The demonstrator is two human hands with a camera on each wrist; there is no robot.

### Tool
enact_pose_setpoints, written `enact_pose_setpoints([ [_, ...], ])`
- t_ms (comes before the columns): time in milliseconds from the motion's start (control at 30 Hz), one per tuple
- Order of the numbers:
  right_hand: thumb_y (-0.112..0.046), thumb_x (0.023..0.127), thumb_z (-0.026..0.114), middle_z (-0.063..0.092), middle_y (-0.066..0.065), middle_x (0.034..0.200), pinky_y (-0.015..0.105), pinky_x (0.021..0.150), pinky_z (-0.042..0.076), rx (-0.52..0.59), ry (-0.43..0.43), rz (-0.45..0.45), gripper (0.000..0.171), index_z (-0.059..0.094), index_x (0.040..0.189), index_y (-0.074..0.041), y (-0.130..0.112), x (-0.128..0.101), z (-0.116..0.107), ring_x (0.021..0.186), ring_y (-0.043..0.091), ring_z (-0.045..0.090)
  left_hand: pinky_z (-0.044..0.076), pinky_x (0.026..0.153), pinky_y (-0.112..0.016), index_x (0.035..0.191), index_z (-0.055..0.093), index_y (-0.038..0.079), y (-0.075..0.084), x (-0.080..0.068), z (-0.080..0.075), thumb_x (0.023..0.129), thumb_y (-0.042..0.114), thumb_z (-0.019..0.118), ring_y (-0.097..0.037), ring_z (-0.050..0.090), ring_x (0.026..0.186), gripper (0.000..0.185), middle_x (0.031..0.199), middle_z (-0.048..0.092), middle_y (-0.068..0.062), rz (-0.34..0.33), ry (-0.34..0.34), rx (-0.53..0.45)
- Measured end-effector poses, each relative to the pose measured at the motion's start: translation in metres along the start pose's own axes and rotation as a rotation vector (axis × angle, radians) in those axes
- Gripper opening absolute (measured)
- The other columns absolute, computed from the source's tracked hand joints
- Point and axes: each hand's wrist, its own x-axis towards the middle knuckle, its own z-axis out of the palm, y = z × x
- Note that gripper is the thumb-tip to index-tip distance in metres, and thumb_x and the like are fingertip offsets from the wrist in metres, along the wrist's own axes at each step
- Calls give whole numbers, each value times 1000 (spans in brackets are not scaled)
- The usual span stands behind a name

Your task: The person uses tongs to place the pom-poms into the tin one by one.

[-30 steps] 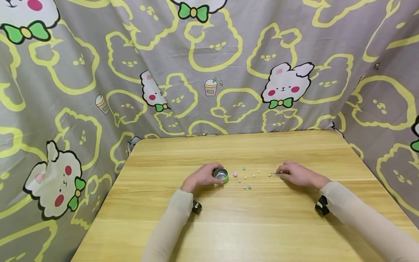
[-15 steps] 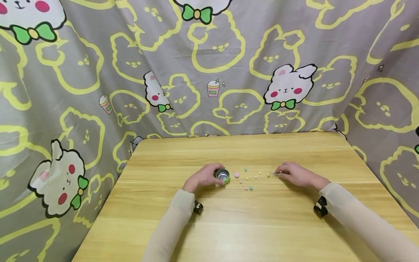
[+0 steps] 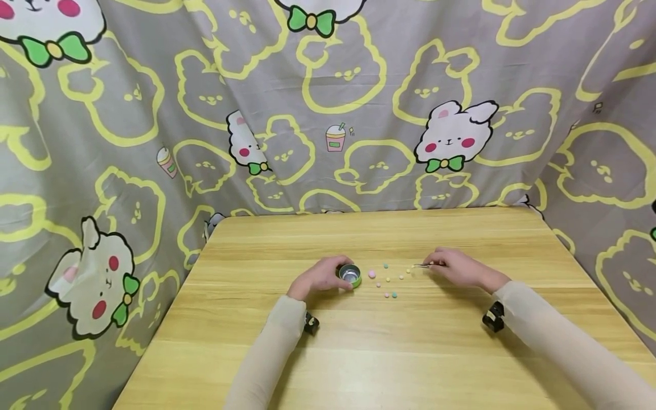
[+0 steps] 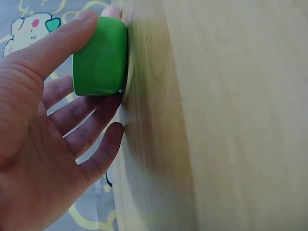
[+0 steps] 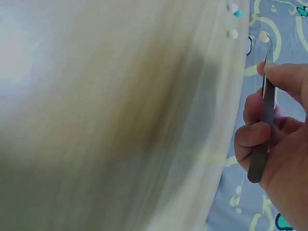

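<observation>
My left hand [image 3: 319, 277] grips a small green tin [image 3: 350, 275] with a shiny inside, standing on the wooden table [image 3: 359, 347]; in the left wrist view thumb and fingers wrap its green wall [image 4: 99, 57]. My right hand [image 3: 453, 266] pinches metal tweezers [image 3: 423, 265], seen as a dark strip [image 5: 263, 118] in the right wrist view. Their tip holds a pale yellow bead [image 5: 263, 36] lifted a little off the table. Several small coloured beads [image 3: 388, 279] lie between the hands, a pink one [image 3: 371, 274] nearest the tin.
A grey cloth with yellow bear outlines and white rabbits [image 3: 328, 102] hangs behind and around the table. Black camera mounts [image 3: 494, 319] sit at both wrists. Bare wood stretches in front of the hands.
My right hand has moved left and slightly up with the tweezers, lifting the yellow bead from the table towards the other beads. The left hand has stayed on the tin.
</observation>
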Motion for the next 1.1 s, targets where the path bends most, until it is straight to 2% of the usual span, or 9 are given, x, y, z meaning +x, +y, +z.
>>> enact_pose_setpoints([
  [400,-11,94,59,55,-5,89,30,64,40,-1,-13,-56,17,68,107,-11,-17,20,-7,72,9,46,43,88,-29,118,57,17,1,2,-3,76,29,81,-9,55,96,49,104,61,7,-17,-23,-16],
  [633,-9,93,59,55,-4,87,28,60,39,22,34,-170,15,68,105,-6,-27,30,-6,69,8,45,42,87,-28,114,58,17,1,2,-3,74,28,82,-9,55,95,48,102,61,7,-22,-23,-25],
  [900,-9,94,57,55,-4,88,28,62,40,36,-20,-131,18,68,108,-8,-39,45,-5,70,8,45,42,86,-26,111,58,18,-5,5,-1,73,26,83,-8,56,92,46,100,62,8,-12,-32,-81],
  [1100,-9,95,57,55,-5,87,29,62,40,35,-35,-125,18,68,109,-10,-50,53,-8,70,9,45,42,86,-26,111,58,18,-3,6,-3,73,26,84,-8,55,93,46,100,61,7,-27,-37,-77],
])
